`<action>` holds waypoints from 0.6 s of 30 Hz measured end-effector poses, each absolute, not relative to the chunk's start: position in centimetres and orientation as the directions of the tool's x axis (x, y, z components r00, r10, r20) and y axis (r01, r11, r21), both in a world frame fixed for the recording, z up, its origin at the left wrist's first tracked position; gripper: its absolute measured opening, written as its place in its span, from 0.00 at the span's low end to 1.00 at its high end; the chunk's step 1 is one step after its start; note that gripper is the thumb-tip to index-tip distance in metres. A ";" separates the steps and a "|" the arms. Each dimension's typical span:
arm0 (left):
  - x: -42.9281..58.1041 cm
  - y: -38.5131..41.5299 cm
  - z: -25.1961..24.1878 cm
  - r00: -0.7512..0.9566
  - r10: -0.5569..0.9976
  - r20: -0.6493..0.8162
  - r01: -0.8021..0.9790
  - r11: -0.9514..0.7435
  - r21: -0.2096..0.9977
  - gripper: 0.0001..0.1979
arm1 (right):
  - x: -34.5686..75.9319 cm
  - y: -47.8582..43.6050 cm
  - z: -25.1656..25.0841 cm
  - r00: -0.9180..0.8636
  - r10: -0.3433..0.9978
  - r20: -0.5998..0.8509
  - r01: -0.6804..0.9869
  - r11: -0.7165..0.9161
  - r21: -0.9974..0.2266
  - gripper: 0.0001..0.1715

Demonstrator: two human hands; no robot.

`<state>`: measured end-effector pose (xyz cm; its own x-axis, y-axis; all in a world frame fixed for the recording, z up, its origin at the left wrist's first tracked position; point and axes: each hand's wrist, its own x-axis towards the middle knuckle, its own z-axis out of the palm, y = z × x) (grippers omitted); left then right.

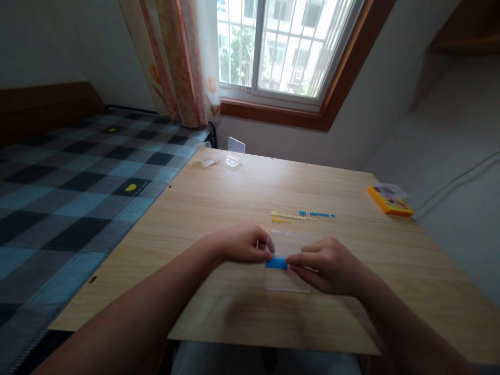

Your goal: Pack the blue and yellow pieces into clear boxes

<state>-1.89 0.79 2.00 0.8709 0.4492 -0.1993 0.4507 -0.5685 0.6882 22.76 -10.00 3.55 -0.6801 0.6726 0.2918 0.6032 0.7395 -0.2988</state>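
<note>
An opened clear plastic box (287, 285) lies flat on the table in front of me. Across its middle runs a band of small blue pieces (275, 263) set side by side. My left hand (248, 243) is at the box's left edge, fingers curled around that edge and thumb tip at the left end of the blue band. From the other side my right hand (330, 264) reaches over the box, its thumb and forefinger pinched together at the band's right end. Whatever lies between those fingertips is too small to tell. Beyond the box lie rows of small yellow pieces (281, 221) and blue pieces (321, 214).
Two more clear boxes, an upright-lidded one (235, 151) and another (208, 155), stand at the table's far left corner. An orange-edged box (388, 202) sits at the right edge of the wooden table (219, 203). A bed with a checked cover (97, 192) adjoins the left side.
</note>
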 end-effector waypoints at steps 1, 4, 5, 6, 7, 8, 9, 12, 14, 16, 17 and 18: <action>-1.9 0.8 2.1 0.870 0.450 -0.203 0.454 -0.569 0.686 0.15 | 23.0 -9.9 3.5 -0.645 0.646 0.408 0.585 0.761 -0.280 0.09; -2.0 0.9 2.1 0.871 0.443 -0.212 0.457 -0.572 0.681 0.15 | 23.9 -9.2 3.3 -0.412 0.583 0.700 0.616 0.745 -0.257 0.07; -2.0 1.0 2.1 0.875 0.435 -0.213 0.453 -0.577 0.680 0.15 | 24.5 -8.8 3.1 -0.306 0.570 0.763 0.650 0.710 -0.270 0.08; -2.1 1.0 2.1 0.879 0.426 -0.214 0.447 -0.581 0.680 0.16 | 25.1 -8.3 2.8 -0.201 0.564 0.801 0.691 0.662 -0.292 0.10; -2.2 1.1 2.1 0.883 0.418 -0.213 0.440 -0.581 0.685 0.16 | 25.8 -7.6 2.5 -0.104 0.562 0.821 0.735 0.599 -0.317 0.12; -2.2 1.2 2.1 0.885 0.413 -0.215 0.435 -0.573 0.694 0.16 | 26.5 -6.9 2.0 -0.021 0.571 0.821 0.774 0.528 -0.348 0.14; -2.3 1.3 2.1 0.886 0.412 -0.212 0.431 -0.564 0.705 0.17 | 27.2 -6.2 1.5 0.036 0.603 0.797 0.807 0.453 -0.380 0.17; -2.5 1.5 2.1 0.875 0.441 -0.201 0.435 -0.534 0.725 0.20 | 29.1 -4.0 -0.3 0.127 0.704 0.698 0.859 0.274 -0.433 0.23; -2.6 1.7 1.9 0.857 0.472 -0.207 0.451 -0.493 0.744 0.23 | 29.7 -2.8 -1.5 0.150 0.760 0.632 0.869 0.204 -0.451 0.26; -2.7 2.1 1.6 0.833 0.522 -0.182 0.455 -0.460 0.763 0.26 | 29.9 -1.9 -2.5 0.151 0.782 0.605 0.873 0.182 -0.453 0.29; -2.8 2.4 1.4 0.815 0.564 -0.137 0.451 -0.466 0.761 0.27 | 29.8 -1.5 -2.9 0.150 0.792 0.591 0.876 0.171 -0.452 0.30; -2.9 2.7 1.1 0.780 0.623 -0.068 0.444 -0.474 0.761 0.27 | 29.6 -1.3 -3.3 0.150 0.807 0.571 0.879 0.155 -0.451 0.30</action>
<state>-2.93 2.69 1.13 0.7797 0.6225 -0.0676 0.4441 -0.4736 0.7605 29.62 -1.29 -3.31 0.1505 0.8071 0.5709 0.8790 0.1551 -0.4510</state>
